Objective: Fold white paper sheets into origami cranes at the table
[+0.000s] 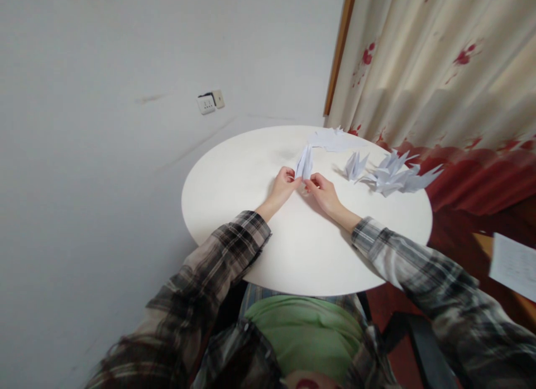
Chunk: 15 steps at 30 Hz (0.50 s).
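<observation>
A folded white paper piece [305, 162], narrow and pointed at the top, stands upright between my two hands above the table. My left hand [285, 183] pinches its lower left side, the fingers closed. On the lower right side, my right hand [321, 189] grips it between thumb and fingers. The fingertips partly cover the bottom of the paper. Just right of my right hand stands a folded paper crane [355, 166]. Farther right, several more paper cranes [391, 176] lie bunched together, their wings overlapping.
The white oval table [226, 210] stands against a wall with a socket [206, 104]. Flat white paper sheets [333, 139] lie at its far edge. A patterned curtain [422, 71] hangs to the right. At the lower right are a printed sheet [515, 263] and a dark chair armrest [422, 344].
</observation>
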Available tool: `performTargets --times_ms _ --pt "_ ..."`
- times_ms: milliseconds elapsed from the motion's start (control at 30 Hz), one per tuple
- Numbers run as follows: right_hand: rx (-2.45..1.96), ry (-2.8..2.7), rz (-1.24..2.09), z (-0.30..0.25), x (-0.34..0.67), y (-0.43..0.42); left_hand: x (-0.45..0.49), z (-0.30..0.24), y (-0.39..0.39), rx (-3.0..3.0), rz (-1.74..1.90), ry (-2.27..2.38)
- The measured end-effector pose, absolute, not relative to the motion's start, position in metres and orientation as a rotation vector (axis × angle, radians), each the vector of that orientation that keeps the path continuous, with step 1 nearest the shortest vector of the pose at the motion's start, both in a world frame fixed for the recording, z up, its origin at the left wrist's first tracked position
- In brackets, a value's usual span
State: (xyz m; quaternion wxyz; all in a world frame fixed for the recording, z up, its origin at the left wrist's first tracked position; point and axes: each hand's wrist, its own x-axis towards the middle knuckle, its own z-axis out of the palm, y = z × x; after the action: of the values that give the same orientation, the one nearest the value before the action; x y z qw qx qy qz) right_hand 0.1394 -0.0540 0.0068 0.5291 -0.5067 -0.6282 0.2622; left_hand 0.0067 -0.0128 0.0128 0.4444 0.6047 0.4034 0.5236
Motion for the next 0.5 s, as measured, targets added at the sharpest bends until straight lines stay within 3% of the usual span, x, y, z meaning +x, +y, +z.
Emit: performTargets --times_ms 500 --pt "-1.240 -1.518 0.605 0.0063 0.1393 -0.0526 0.0061 0.0158 -0.0128 1.499 1.200 0.935"
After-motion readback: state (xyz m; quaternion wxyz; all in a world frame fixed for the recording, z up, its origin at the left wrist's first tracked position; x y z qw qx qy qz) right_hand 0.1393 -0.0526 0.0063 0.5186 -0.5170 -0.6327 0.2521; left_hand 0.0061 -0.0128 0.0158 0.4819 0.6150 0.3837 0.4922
